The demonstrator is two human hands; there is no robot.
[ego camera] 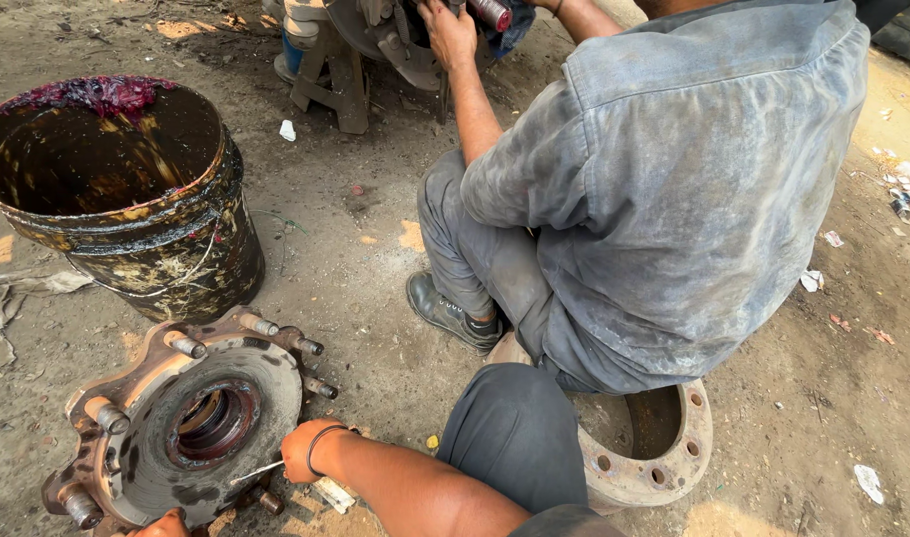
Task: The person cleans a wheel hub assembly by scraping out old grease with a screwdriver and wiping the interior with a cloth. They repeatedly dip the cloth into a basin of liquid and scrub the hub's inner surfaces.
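Note:
A greasy wheel hub (127,467) with several threaded studs lies flat on the dirt at the lower left. My right hand (301,452), with a dark band on its wrist, grips a thin metal tool (256,472) whose tip rests on the hub's face near the centre bore (211,423). Only the knuckles of my left hand (162,523) show at the bottom edge, against the hub's near rim; its grip is hidden. My knee in dark trousers (514,428) is just right of my right arm.
A co-worker in a dirty grey shirt (673,189) sits on a rusty brake drum (663,467) with both hands on an axle assembly (375,40) at the top. A grimy bucket (166,239) with dark oil and red grease stands behind the hub. Scraps of litter dot the ground.

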